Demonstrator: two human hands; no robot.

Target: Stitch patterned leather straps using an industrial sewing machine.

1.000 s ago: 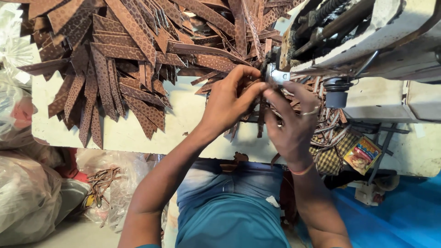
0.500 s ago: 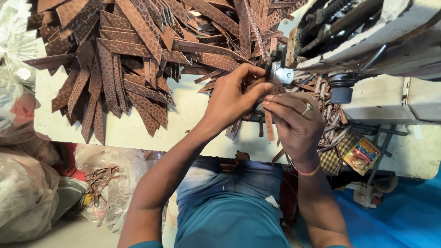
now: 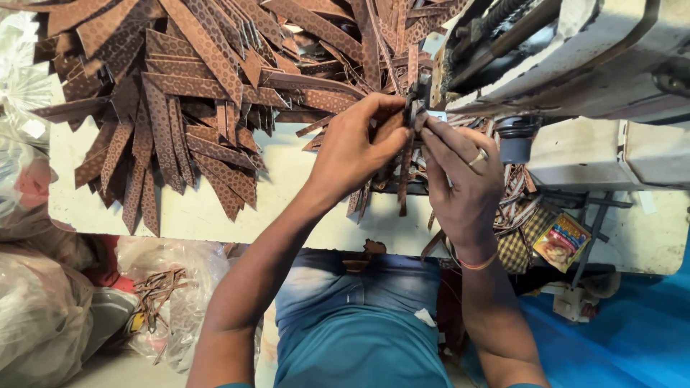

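From the head camera I look down on a pale worktop (image 3: 287, 208). My left hand (image 3: 356, 154) and right hand (image 3: 460, 176) meet near its far right part, under the sewing machine (image 3: 575, 65). Both pinch one narrow brown strip (image 3: 406, 172). The left thumb and fingers close on it from the left, the right fingertips (image 3: 429, 136) press it from the right. The strip hangs toward the near edge below the fingers, and its upper end sits against the dark metal foot of the machine (image 3: 417, 97). How the strip meets that foot is hard to make out.

A small flat packet (image 3: 560, 241), yellow and red with a picture on it, lies below the right end of the worktop, beside a checked cloth (image 3: 525, 248). Its print is too small for me to tell apart. A little white tag (image 3: 425, 317) shows on the blue shirt (image 3: 359, 345).

A big heap of patterned brown strips (image 3: 187, 93) covers the far left part of the worktop and is cut off by the top of the view. Clear plastic bags (image 3: 43, 309) stand at the left, one holding more strips (image 3: 154, 291). The machine is cut off at the top and right. A blue sheet (image 3: 632, 338) fills the lower right corner.
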